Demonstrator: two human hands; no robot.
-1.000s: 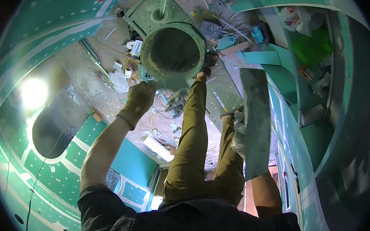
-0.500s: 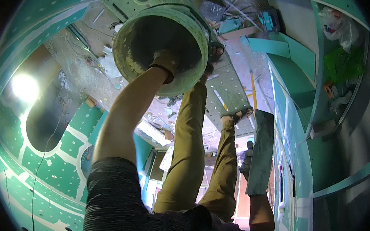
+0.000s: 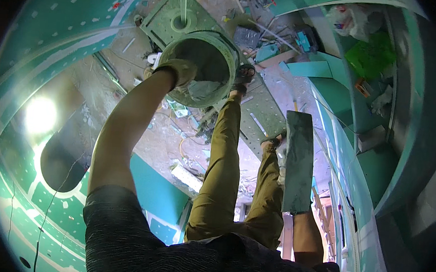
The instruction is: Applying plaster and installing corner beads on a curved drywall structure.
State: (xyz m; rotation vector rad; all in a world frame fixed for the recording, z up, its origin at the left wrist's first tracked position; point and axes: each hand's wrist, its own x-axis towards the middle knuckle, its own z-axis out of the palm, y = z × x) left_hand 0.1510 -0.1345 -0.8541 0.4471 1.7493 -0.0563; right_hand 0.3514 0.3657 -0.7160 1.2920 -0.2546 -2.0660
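A round, mortar-stained bucket (image 3: 215,98) stands on a perforated platform near my feet, its inside grey and smeared. My gloved left hand (image 3: 181,73) is over the bucket's left rim; its fingers are hidden, so whether it grips anything does not show. To the right, a long, grey-smeared flat blade (image 3: 298,164), like a wide plastering knife, stands upright in front of my right forearm. My right hand (image 3: 282,176) is mostly hidden behind it, with only a small part beside its left edge, and holds the blade.
My sandalled feet rest on the perforated platform (image 3: 261,101). Beyond the bucket, a pale rod rises from a round ring (image 3: 181,23). Offcuts and a dark box (image 3: 246,37) litter the floor. Green boards (image 3: 160,187) and curved wall panels surround me; a bright lamp (image 3: 41,115) shines at left.
My left hand has come up from inside the bucket to its left rim. The bucket and platform look smaller and farther away. The blade has shifted slightly left and up.
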